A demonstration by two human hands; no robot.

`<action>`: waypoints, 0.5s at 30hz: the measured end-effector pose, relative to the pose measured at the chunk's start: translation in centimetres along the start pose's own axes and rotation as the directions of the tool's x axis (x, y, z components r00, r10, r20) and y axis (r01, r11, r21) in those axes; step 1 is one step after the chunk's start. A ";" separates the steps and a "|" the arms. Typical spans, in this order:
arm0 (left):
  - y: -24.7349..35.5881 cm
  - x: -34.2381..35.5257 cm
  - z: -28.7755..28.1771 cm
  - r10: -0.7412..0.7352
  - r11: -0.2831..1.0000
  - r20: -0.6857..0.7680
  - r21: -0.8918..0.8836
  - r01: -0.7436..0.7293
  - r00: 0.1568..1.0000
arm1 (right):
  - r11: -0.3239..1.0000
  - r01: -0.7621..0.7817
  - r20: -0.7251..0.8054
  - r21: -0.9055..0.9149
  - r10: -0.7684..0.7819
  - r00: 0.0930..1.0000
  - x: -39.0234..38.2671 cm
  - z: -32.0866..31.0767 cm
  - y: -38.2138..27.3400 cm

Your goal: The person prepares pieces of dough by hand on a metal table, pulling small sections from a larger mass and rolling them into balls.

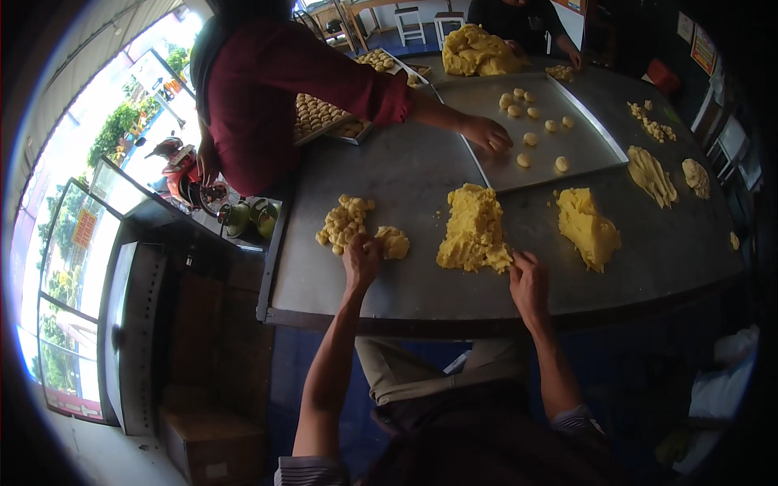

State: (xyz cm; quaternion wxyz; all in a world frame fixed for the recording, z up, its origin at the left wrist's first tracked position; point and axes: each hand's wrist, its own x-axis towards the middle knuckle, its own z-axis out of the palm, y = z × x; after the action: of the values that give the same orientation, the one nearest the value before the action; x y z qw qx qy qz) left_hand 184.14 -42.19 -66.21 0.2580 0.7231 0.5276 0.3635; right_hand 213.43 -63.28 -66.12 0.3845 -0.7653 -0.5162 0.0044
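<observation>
My left hand [362, 261] is closed, fingertips at the near edge of a heap of small pale dough balls [344, 219]; whatever sits in its fingers is hidden. Just right of that hand lies a small lump of pale dough [394, 242]. My right hand [528, 285] pinches the lower right corner of a crumbly yellow dough mass [472, 231] lying between my hands. Farther right, a smoother yellow dough block [587, 229] rests on the metal table [405, 296].
Across the table, a person's hand [488, 135] reaches over a metal tray [583, 158] with several round dough balls [530, 139]. Filled trays [316, 115] stand at far left. A big yellow dough mound [480, 51] sits near another person. Flattened dough [652, 176] lies at right.
</observation>
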 end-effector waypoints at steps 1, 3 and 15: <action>-0.2 -0.1 0.1 0.142 0.989 -0.031 0.049 -0.140 0.989 | 1.000 0.021 -0.011 -0.007 -0.021 1.000 0.1 0.1 0.1; -0.5 -0.7 0.7 0.304 0.944 -0.016 0.138 -0.299 0.953 | 0.998 0.062 -0.003 -0.031 -0.062 0.998 0.4 -0.1 0.3; 2.3 -9.1 -3.0 0.277 0.918 0.202 0.232 -0.321 0.939 | 0.889 0.222 0.055 -0.400 -0.219 0.974 -3.3 -3.1 0.0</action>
State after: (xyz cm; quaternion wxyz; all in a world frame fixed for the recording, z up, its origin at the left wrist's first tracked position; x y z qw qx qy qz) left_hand 181.45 -51.61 -64.99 0.1442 0.8507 0.4306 0.2646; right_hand 213.14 -67.76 -65.23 0.2142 -0.7645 -0.5910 -0.1427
